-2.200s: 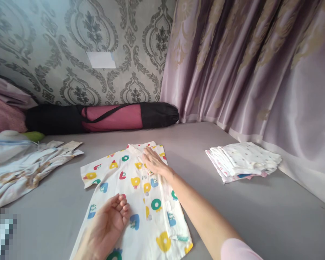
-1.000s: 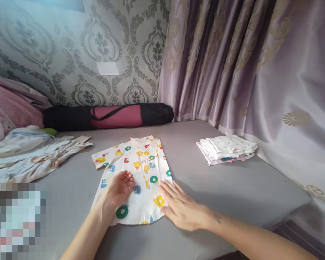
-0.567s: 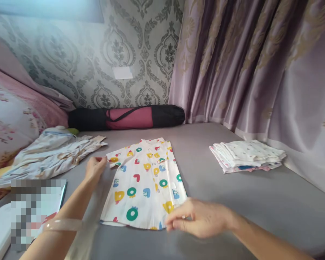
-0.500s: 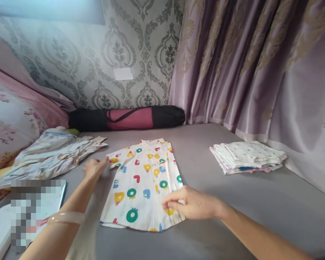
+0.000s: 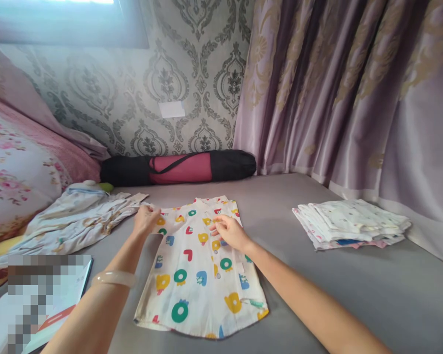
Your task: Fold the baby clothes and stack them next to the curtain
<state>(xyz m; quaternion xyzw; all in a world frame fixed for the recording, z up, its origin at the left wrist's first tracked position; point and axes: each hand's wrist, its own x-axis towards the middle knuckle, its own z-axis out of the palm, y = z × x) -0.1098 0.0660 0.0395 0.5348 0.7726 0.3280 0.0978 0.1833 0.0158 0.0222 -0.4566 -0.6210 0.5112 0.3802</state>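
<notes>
A white short-sleeved shirt (image 5: 192, 295) with a print of coloured letters lies face up on the grey sheet, collar toward the wall. Its right side is folded inward along its length. At the sleeve on the left, my left hand (image 5: 147, 219) is closed, with the sleeve's edge pinched in its fingers. Over the chest, by the button placket, is my right hand (image 5: 232, 235). Its fingers are loosely bent and apart, with no cloth visible between them.
A stack of folded clothes (image 5: 350, 223) sits on the right. Crumpled clothes (image 5: 74, 221) lie on the left beside a floral pillow (image 5: 11, 182). A black and red roll bag (image 5: 180, 168) lies along the wall. A partly blurred flat item (image 5: 74, 285) is at front left.
My right hand has moved from the shirt's lower right up to its chest. My left hand has moved right onto the sleeve and closed on it. The view has tilted up slightly.
</notes>
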